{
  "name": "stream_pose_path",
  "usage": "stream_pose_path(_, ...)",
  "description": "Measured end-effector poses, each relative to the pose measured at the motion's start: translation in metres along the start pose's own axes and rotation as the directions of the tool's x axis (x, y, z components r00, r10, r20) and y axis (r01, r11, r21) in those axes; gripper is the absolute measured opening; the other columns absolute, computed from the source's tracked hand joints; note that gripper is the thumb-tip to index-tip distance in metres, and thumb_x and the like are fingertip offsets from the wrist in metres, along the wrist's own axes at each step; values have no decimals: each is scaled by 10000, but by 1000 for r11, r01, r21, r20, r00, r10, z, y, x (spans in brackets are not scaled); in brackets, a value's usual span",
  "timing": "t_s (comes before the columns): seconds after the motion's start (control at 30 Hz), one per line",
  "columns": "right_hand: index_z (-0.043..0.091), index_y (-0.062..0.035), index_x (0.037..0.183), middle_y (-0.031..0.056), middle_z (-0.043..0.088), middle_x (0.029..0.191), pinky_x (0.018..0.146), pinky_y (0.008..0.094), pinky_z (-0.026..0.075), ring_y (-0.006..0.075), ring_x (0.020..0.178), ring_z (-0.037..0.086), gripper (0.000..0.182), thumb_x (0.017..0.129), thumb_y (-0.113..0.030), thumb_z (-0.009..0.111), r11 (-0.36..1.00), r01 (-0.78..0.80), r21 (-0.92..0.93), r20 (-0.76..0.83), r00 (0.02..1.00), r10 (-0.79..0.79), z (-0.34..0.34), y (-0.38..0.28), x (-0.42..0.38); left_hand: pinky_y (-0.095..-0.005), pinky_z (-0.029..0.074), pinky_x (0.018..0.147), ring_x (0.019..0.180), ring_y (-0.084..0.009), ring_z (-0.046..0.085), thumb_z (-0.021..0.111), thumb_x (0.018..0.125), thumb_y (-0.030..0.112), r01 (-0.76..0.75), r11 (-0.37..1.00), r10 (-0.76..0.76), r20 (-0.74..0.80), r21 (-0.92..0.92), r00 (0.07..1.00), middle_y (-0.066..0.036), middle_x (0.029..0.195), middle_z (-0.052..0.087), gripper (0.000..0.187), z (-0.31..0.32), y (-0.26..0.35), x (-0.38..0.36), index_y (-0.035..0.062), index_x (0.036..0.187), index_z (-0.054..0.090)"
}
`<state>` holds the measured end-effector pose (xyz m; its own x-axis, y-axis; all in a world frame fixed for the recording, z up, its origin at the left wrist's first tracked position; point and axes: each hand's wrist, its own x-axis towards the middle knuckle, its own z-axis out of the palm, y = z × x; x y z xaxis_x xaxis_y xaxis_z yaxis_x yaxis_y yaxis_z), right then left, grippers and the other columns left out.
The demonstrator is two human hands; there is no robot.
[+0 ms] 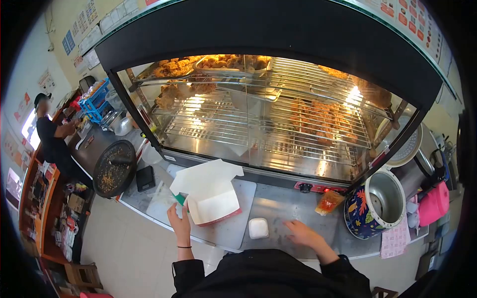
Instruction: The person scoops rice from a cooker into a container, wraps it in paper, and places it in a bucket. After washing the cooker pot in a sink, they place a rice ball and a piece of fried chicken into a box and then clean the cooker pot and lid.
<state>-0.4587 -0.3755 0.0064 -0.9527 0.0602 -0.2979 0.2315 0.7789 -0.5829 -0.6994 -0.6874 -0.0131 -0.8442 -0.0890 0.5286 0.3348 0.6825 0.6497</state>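
An open takeaway box point(212, 202), white inside with red on its outer side, stands on the white cutting board point(246, 191) with its lid folded back. My left hand point(179, 224) is just left of the box, fingers apart and holding nothing that I can make out. Just above its fingertips lies a green thing point(179, 198), perhaps a handle, partly hidden by the box. On the steel counter, a small white rounded container point(258, 228) sits to the right of the box. My right hand point(303, 235) hovers to the right of that container, fingers stretched out, with nothing in it.
A heated glass display case point(248, 172) with fried food on racks rises behind the counter. Rightward are an orange packet point(329, 202), a patterned pot point(358, 211) and a pink container point(433, 204). Leftward are a black pan point(115, 169), a black device point(145, 179) and another person point(54, 131).
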Motion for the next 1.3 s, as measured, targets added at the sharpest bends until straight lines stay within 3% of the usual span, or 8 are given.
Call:
stream_pose_path(0.07,370,-91,1179,181,413,1108,852,409,355,341,1034,403,697,579,-217,702,949,303,-87,-218,924,-315,19,-22,34,-329,446,618,699,-246,573,492,812,273,203,976,-216,223,80,951,-133,748,586,329,3,-21,15,-41,879,565)
stream_pose_path(0.2,373,-76,1175,170,384,1141,880,409,332,337,1049,383,763,527,-249,737,948,269,-168,-35,960,-279,46,-40,70,-295,471,470,522,-206,580,463,822,311,662,747,-517,574,-59,635,-130,617,585,410,25,-58,26,-76,747,577)
stream_pose_path(0.4,381,-59,1163,153,414,1107,891,368,332,306,1041,397,767,504,-217,739,782,379,495,-81,916,-392,-4,-83,102,-280,501,508,547,-203,595,464,816,256,741,659,-457,713,-129,531,-151,694,599,354,31,-65,34,-83,772,557)
stream_pose_path(0.5,385,-68,1154,158,431,1081,875,373,342,311,1014,401,757,510,-246,742,789,595,153,-145,803,-578,-18,-141,151,-284,504,535,588,-210,598,457,818,240,755,645,-447,743,-119,499,-153,724,593,333,31,-66,37,-77,781,553)
stream_pose_path(0.67,373,-53,1170,178,419,1098,864,389,361,320,1033,405,793,490,-223,744,816,522,-250,192,852,-486,63,-145,243,-296,508,545,606,-222,603,424,827,196,746,643,-361,791,-173,494,-149,716,589,298,34,-53,40,-68,763,546)
stream_pose_path(0.87,367,-80,1219,206,386,1164,926,353,322,336,1101,374,747,579,-247,715,777,572,261,-186,820,-541,75,-123,224,-324,519,584,669,-262,614,372,835,162,815,533,-359,811,-228,462,-194,764,586,306,39,-40,44,-112,815,506)
stream_pose_path(1.07,598,-85,978,180,441,1080,833,330,390,300,986,466,260,728,-150,570,804,575,152,-283,805,-522,84,-106,225,-329,476,652,807,-234,588,393,841,271,791,609,-353,870,-65,343,-138,863,594,346,29,-32,36,-39,885,540)
stream_pose_path(1.3,642,-81,806,83,488,850,699,299,419,226,811,501,124,716,-140,581,840,542,30,-215,824,-524,70,-117,223,-348,454,700,876,-208,560,477,794,317,810,586,-359,886,-33,295,-101,910,592,349,27,-26,38,10,937,560)
